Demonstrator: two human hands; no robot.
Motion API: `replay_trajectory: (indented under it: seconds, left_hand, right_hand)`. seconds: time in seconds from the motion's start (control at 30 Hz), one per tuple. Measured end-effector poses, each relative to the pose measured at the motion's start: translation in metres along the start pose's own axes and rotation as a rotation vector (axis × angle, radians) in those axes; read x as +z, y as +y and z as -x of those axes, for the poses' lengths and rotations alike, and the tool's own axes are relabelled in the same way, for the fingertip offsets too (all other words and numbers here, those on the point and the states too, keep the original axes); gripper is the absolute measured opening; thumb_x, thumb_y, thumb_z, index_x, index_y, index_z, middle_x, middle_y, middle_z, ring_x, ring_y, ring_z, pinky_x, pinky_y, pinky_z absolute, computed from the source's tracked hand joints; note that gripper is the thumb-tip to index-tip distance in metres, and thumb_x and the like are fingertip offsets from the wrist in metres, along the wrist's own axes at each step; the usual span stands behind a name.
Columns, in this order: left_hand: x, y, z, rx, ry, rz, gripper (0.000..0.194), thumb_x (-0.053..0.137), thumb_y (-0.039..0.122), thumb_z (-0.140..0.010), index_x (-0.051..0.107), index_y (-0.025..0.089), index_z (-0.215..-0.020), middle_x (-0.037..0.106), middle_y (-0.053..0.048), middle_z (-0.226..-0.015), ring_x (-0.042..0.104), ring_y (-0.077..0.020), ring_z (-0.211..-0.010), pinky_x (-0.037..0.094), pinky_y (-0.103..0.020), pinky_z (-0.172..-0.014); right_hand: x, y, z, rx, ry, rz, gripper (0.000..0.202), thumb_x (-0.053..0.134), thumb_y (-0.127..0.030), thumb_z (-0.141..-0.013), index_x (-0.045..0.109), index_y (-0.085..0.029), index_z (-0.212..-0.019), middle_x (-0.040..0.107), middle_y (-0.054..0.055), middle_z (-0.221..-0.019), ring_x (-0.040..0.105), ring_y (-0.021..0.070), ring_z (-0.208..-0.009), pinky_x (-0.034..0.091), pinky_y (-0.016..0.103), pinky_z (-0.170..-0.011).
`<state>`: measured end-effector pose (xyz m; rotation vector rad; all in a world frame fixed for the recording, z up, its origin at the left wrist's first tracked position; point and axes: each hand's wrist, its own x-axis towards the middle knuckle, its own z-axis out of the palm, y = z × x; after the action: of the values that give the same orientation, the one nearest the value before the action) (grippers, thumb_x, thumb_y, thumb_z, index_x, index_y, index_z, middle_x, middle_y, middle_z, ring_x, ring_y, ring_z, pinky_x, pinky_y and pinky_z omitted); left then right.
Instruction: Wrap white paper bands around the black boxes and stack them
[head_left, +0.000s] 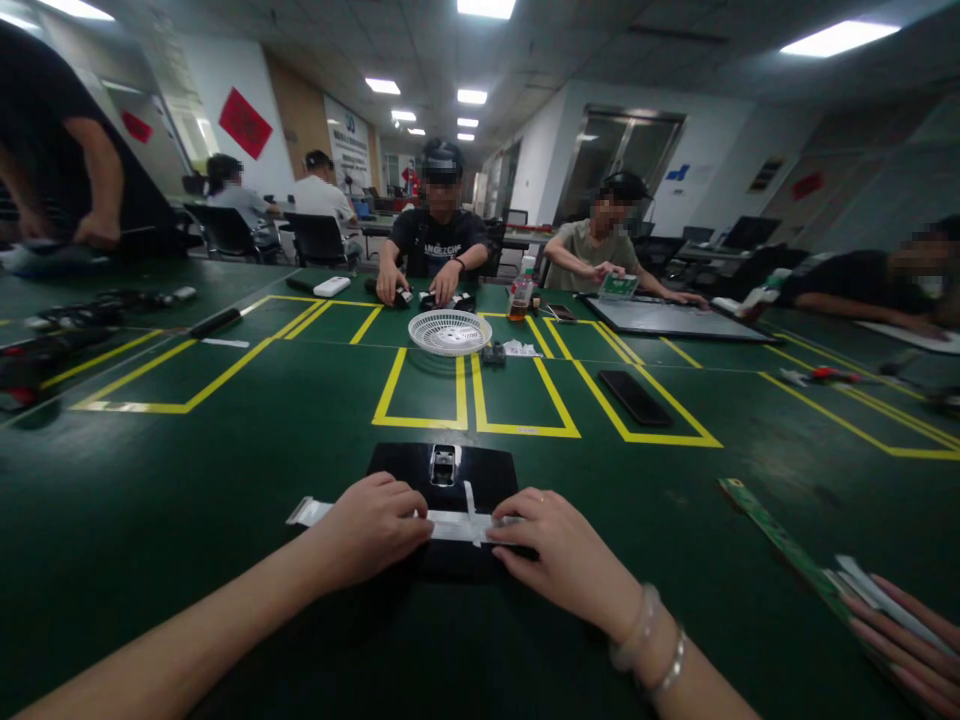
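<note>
A glossy black panel (390, 462) with a square metal-rimmed opening (445, 465) lies on the green table in front of me. Across it runs a flat whitish strip (452, 526), its left end sticking out past the panel's edge. A short, narrow piece of white tape (470, 505) crosses the strip. My left hand (379, 527) has its fingers curled and pressed together on the strip, left of the tape. On the right part of the strip, my right hand (551, 550) pinches or presses with bent fingers; its fingertips partly hide that end.
Beyond the panel are yellow tape outlines, a white basket (450, 333), a black phone (634, 397) and a bottle (519, 298). At the right, another person's hand (900, 640) is by a long green board (784, 535). Several people are around the table.
</note>
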<state>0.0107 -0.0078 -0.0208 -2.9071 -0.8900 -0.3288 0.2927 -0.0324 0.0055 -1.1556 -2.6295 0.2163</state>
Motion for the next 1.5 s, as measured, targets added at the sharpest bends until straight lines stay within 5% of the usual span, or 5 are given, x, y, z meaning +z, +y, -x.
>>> replay_trajectory:
  seconds: [0.2, 0.47, 0.8, 1.23, 1.5]
  left_hand:
    - [-0.003, 0.003, -0.001, -0.032, 0.0, 0.038, 0.02, 0.075, 0.022, -0.087, 0.069, 0.025, -0.106, 0.065, -0.002, -0.106, 0.06, -0.0231, -0.093, 0.045, -0.038, -0.084]
    - [-0.001, 0.005, 0.0, -0.081, -0.042, 0.091, 0.098, 0.075, 0.071, -0.073, 0.041, 0.018, -0.148, 0.041, -0.013, -0.148, 0.04, -0.0339, -0.134, 0.026, -0.05, -0.115]
    - [-0.012, -0.006, 0.0, -0.127, -0.022, 0.204, 0.086, 0.085, 0.052, -0.069, 0.049, 0.021, -0.14, 0.053, -0.01, -0.137, 0.047, -0.0312, -0.127, 0.017, -0.054, -0.119]
    - [-0.034, -0.138, 0.081, -0.939, 0.134, -0.102, 0.068, 0.058, 0.068, -0.082, 0.065, 0.012, -0.121, 0.063, -0.017, -0.12, 0.055, -0.0408, -0.113, 0.028, -0.059, -0.105]
    - [-0.03, -0.194, 0.171, -1.156, 0.447, -0.16, 0.07, 0.062, 0.077, -0.053, 0.07, 0.011, -0.075, 0.056, -0.005, -0.05, 0.048, -0.0514, -0.113, 0.021, -0.056, -0.078]
  right_hand:
    - [-0.002, -0.006, 0.0, -0.021, 0.016, 0.051, 0.021, 0.063, -0.022, -0.089, 0.071, -0.029, -0.107, 0.067, 0.004, -0.109, 0.059, 0.0229, -0.102, 0.046, 0.043, -0.091]
    - [0.0, -0.01, -0.002, -0.02, 0.067, 0.087, 0.016, 0.067, -0.025, -0.087, 0.073, -0.03, -0.102, 0.066, 0.004, -0.108, 0.058, 0.0251, -0.103, 0.046, 0.047, -0.094]
    - [-0.001, 0.003, -0.002, -0.013, 0.314, 0.065, 0.031, 0.057, -0.02, -0.091, 0.066, -0.027, -0.119, 0.067, 0.008, -0.107, 0.06, 0.0247, -0.1, 0.044, 0.051, -0.097]
    - [0.0, 0.005, 0.0, -0.026, 0.333, 0.043, 0.03, 0.056, -0.017, -0.092, 0.064, -0.024, -0.119, 0.066, 0.009, -0.109, 0.06, 0.0244, -0.1, 0.047, 0.048, -0.092]
    - [0.001, 0.005, 0.0, -0.022, 0.307, 0.023, 0.03, 0.056, -0.016, -0.092, 0.064, -0.024, -0.119, 0.066, 0.008, -0.109, 0.059, 0.0237, -0.101, 0.047, 0.048, -0.092]
